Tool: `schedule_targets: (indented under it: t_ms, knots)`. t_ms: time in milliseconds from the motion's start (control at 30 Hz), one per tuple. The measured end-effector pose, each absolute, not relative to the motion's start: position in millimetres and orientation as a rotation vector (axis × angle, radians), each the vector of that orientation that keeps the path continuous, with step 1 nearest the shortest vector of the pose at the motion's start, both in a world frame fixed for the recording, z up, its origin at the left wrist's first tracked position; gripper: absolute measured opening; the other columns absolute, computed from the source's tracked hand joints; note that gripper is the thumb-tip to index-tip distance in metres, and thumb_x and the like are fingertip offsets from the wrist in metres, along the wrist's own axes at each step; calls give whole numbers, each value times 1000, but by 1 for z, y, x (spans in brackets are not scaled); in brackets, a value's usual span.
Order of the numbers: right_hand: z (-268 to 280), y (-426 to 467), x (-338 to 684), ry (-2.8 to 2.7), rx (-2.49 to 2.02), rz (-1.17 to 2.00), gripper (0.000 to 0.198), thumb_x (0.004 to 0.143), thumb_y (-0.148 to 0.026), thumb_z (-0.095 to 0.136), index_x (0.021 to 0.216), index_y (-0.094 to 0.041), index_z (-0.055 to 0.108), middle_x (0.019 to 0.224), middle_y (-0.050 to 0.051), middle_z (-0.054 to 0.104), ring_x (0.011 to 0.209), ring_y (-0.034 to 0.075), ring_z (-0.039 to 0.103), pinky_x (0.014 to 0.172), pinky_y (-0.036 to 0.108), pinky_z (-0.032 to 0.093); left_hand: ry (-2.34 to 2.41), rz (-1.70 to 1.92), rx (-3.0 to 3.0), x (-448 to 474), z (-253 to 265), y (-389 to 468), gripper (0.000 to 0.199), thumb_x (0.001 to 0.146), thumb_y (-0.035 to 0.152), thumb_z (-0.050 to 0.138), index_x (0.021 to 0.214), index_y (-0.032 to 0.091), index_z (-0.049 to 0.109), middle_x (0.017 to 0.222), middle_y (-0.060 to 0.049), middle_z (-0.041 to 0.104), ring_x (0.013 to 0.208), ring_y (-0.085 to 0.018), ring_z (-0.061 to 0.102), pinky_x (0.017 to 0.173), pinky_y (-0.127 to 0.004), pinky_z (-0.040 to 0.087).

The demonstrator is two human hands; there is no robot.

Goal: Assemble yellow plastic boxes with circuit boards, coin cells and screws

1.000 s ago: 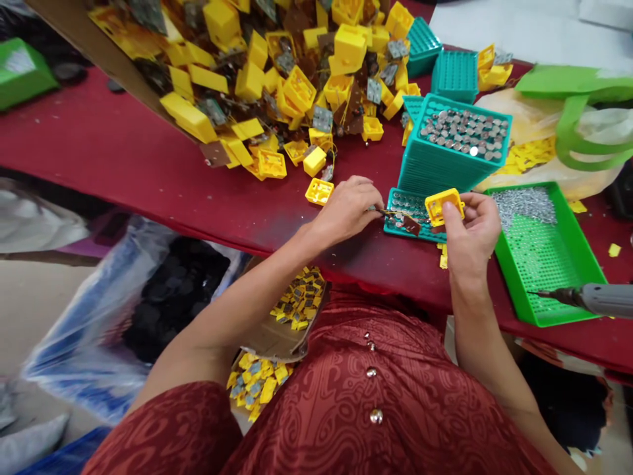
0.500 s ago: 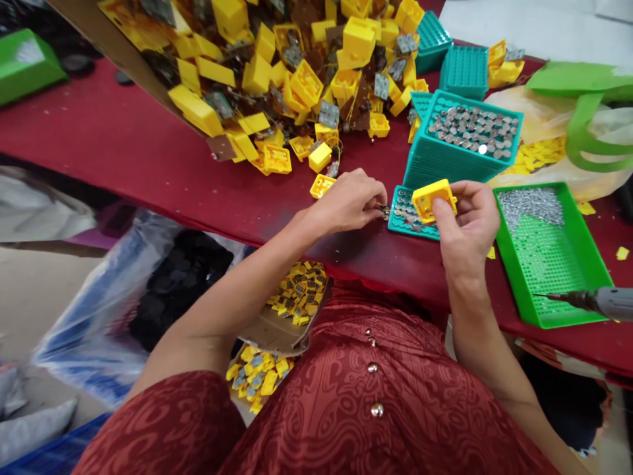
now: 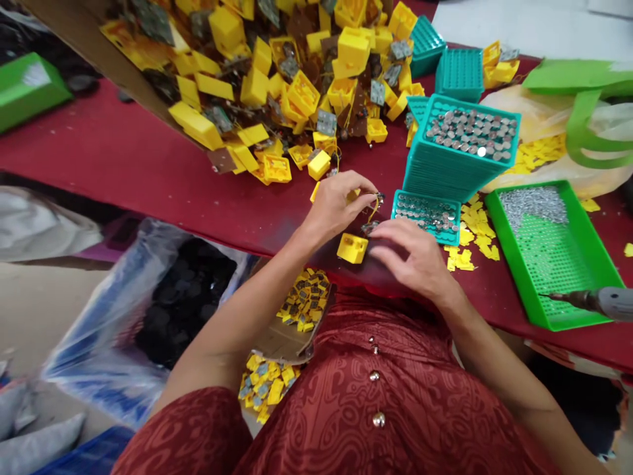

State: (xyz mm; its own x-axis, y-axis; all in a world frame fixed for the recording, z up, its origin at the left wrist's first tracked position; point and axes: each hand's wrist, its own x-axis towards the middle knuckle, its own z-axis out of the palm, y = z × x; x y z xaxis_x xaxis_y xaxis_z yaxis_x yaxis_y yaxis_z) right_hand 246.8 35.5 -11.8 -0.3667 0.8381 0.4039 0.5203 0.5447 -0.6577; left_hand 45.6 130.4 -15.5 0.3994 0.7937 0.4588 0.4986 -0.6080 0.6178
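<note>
My left hand (image 3: 341, 201) is closed in a pinch on a small dark circuit part (image 3: 380, 198), from which a yellow wire (image 3: 374, 210) hangs. Just below it, a yellow plastic casing (image 3: 351, 249) rests on the red cloth near the table edge. My right hand (image 3: 413, 254) is beside that casing, thumb and forefinger spread. Its forefinger tip reaches a small grey metal piece (image 3: 368, 227); whether they touch I cannot tell. Behind my right hand lies a shallow teal tray (image 3: 452, 235) of button cells. A second yellow casing (image 3: 314, 192) is mostly hidden by my left hand.
A heap of yellow casings (image 3: 254, 86) with wired parts spills from a cardboard box at the back. Stacked teal trays (image 3: 440, 171) stand behind the shallow one. To the right, a green tray (image 3: 601, 264) holds screws, with a screwdriver (image 3: 606, 301) over it. Yellow pieces (image 3: 475, 224) lie between.
My right hand has moved left and let go of the yellow casing, which now sits on the cloth. My left hand has lifted the circuit part slightly, away from the teal tray.
</note>
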Motion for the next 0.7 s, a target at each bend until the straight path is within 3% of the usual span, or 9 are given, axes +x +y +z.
schedule_targets:
  t_ms: [100, 233, 467, 700]
  knots:
    - [-15, 54, 250, -1774, -1330, 491, 19, 101, -29, 60, 110, -21, 76, 112, 10, 79, 102, 23, 72, 95, 40, 59, 1115, 1178, 2167, 47, -22, 126, 10, 98, 21, 72, 95, 20, 81, 94, -3, 84, 87, -18, 75, 85, -31, 58]
    - [-22, 83, 245, -1768, -1397, 548, 30, 98, -34, 66, 123, -20, 77, 117, 11, 80, 105, 24, 71, 97, 40, 57, 1105, 1269, 2112, 49, -30, 124, 10, 100, 28, 73, 98, 22, 82, 97, -5, 85, 92, -18, 78, 88, -31, 61]
    - [-20, 90, 246, -1781, -1367, 707, 23, 99, -35, 63, 89, -21, 78, 83, 3, 75, 79, 17, 66, 78, 30, 49, 1107, 1196, 2113, 51, -30, 123, 9, 99, 28, 76, 96, 23, 82, 98, -5, 86, 92, -18, 79, 89, -32, 62]
    - [-26, 85, 280, -1778, -1605, 435, 19, 94, -26, 60, 94, -21, 78, 98, 11, 78, 96, 26, 70, 94, 43, 55, 1074, 1048, 2084, 63, -23, 126, 11, 95, 15, 73, 95, 19, 82, 95, -5, 86, 87, -17, 78, 84, -30, 61]
